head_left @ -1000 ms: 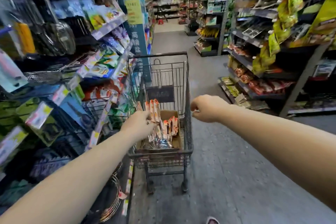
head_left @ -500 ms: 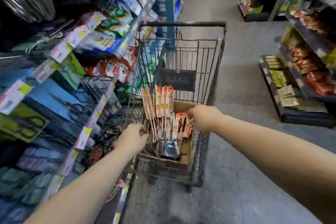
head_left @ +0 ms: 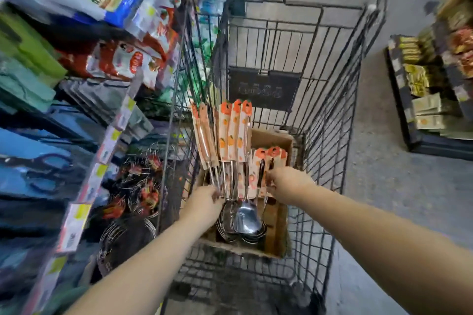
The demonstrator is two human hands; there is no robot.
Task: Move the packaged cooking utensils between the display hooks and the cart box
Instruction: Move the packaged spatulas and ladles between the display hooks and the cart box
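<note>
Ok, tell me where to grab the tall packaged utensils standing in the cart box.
Take the utensils by the bare metal shafts just under the orange card sleeves, reaching down from the near left: they stand handles-up, bowls sunk in the cardboard box, shafts exposed and narrow.

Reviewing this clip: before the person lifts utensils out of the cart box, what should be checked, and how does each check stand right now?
1. Grip of left hand on tall orange-carded steel utensils: ok, fingers curl round the shafts.
2. Grip of right hand on shorter orange-carded utensils: ok, fingers pinch the cards.
3. Steel heads down in brown cardboard box: ok.
4. Box seated inside black wire cart: ok.
5. Free hook on the shelf at left: cannot tell, blurred.
6. Two bundles untangled from each other: cannot tell.
</note>
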